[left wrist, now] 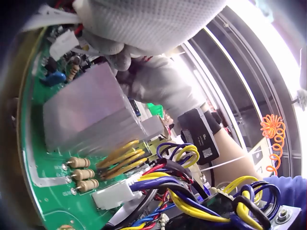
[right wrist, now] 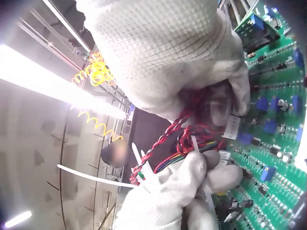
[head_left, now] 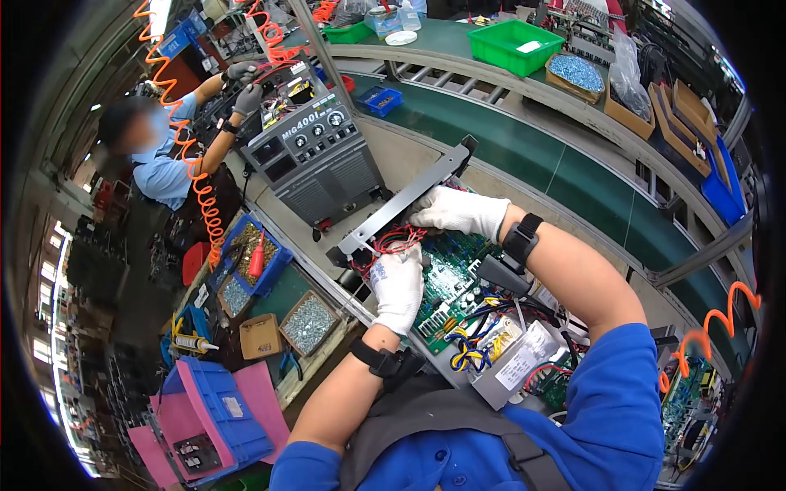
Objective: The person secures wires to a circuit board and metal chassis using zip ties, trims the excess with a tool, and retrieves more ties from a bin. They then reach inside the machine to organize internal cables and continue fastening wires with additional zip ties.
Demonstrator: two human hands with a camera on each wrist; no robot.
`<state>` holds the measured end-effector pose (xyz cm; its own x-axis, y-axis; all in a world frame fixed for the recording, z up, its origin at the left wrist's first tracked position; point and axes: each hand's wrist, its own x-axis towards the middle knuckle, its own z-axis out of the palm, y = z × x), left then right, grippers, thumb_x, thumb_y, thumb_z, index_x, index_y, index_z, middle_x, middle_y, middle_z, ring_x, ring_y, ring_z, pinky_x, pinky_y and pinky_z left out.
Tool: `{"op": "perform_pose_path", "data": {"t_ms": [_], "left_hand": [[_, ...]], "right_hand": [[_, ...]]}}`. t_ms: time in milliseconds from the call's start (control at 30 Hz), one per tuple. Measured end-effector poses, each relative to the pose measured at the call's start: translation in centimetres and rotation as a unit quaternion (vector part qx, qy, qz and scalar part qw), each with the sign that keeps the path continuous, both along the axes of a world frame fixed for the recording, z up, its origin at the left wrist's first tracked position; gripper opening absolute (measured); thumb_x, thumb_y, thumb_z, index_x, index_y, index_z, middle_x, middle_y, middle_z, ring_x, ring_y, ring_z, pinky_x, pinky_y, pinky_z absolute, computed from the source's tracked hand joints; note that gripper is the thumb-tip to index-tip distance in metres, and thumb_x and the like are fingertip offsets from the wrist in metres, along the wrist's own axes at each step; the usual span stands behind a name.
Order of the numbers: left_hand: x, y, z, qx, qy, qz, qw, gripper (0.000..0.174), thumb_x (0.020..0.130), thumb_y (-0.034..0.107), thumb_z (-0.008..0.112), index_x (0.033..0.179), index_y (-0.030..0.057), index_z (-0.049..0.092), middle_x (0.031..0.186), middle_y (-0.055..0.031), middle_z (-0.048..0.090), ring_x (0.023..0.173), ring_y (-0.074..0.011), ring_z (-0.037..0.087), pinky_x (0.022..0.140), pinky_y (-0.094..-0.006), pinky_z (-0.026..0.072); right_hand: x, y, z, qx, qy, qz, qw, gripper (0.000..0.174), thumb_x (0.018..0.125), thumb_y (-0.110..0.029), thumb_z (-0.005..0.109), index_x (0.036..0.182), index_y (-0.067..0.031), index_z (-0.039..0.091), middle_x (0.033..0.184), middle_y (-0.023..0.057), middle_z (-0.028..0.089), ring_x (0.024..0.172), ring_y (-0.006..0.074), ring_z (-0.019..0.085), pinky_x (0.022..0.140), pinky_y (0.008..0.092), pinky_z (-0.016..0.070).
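Both hands wear white knit gloves and work at a bundle of twisted red and black wires (right wrist: 163,139) behind a grey metal panel (head_left: 409,196). My left hand (head_left: 397,286) pinches the bundle between thumb and fingers, beside a white cable tie (right wrist: 96,179) whose long tail sticks out. On the other side, my right hand (head_left: 463,214) curls its fingers round the same wires, close to a small white label (right wrist: 232,127). Beneath both hands lies a green circuit board (head_left: 442,282). A silver heatsink block (left wrist: 81,108) stands on that board near my left hand.
A welding machine marked MIG400I (head_left: 327,164) stands ahead, with another person (head_left: 168,155) working at it. Left are a blue bin (head_left: 266,262) of small parts and a box of screws (head_left: 309,323). A green conveyor (head_left: 565,180) runs behind. Orange coiled hoses (head_left: 209,209) hang down.
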<state>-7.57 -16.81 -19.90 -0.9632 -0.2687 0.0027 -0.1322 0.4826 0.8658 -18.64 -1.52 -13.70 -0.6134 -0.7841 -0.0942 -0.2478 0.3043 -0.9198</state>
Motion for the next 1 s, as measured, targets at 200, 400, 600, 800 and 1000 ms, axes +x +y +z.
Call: {"op": "perform_pose_path", "data": {"t_ms": [200, 400, 600, 800, 1000], "left_hand": [[3.7, -1.2, 4.4, -0.310, 0.048, -0.128, 0.941, 0.019, 0.092, 0.019, 0.057, 0.104, 0.0048, 0.061, 0.085, -0.0168, 0.067, 0.071, -0.0353, 0.065, 0.062, -0.0453, 0.0503], [4.8, -2.2, 6.8, -0.192, 0.230, -0.215, 0.930, 0.031, 0.092, 0.013, 0.059, 0.121, 0.0021, 0.055, 0.092, -0.0181, 0.068, 0.075, -0.0281, 0.070, 0.064, -0.0356, 0.0537], [0.8, -0.7, 6.6, -0.008, 0.018, -0.091, 0.996, 0.018, 0.090, 0.013, 0.061, 0.103, 0.0007, 0.062, 0.074, -0.0071, 0.063, 0.058, -0.0137, 0.055, 0.053, -0.0275, 0.0438], [0.6, -0.1, 7.5, 0.112, 0.004, -0.059, 0.992, 0.015, 0.091, 0.015, 0.060, 0.096, 0.0008, 0.065, 0.069, -0.0009, 0.059, 0.053, -0.0062, 0.049, 0.048, -0.0230, 0.0396], [0.7, -1.8, 8.8, 0.218, -0.059, -0.150, 0.963, 0.025, 0.093, 0.009, 0.059, 0.114, -0.0043, 0.064, 0.082, -0.0042, 0.068, 0.050, -0.0019, 0.050, 0.039, -0.0166, 0.0358]], "right_hand": [[0.5, -0.2, -1.2, -0.081, -0.035, -0.083, 0.993, 0.032, 0.085, -0.019, 0.064, 0.105, 0.0057, 0.065, 0.092, 0.0101, 0.068, 0.083, 0.0138, 0.060, 0.076, 0.0291, 0.0497], [0.3, -0.2, -2.1, -0.080, 0.001, -0.088, 0.993, 0.031, 0.083, -0.021, 0.065, 0.100, 0.0048, 0.065, 0.089, 0.0137, 0.068, 0.082, 0.0168, 0.062, 0.073, 0.0310, 0.0496], [1.5, 1.7, 2.2, 0.036, 0.005, -0.124, 0.992, 0.025, 0.087, -0.017, 0.065, 0.104, 0.0007, 0.066, 0.089, 0.0063, 0.069, 0.077, 0.0104, 0.061, 0.068, 0.0265, 0.0506], [5.1, 3.6, 2.8, -0.024, 0.287, -0.026, 0.957, 0.014, 0.081, -0.013, 0.069, 0.093, -0.0074, 0.071, 0.092, 0.0055, 0.065, 0.089, 0.0207, 0.064, 0.079, 0.0320, 0.0504], [4.3, 3.2, 1.5, -0.013, 0.170, -0.040, 0.985, 0.015, 0.082, -0.013, 0.067, 0.094, -0.0049, 0.069, 0.088, 0.0073, 0.066, 0.083, 0.0196, 0.064, 0.075, 0.0317, 0.0502]]}}
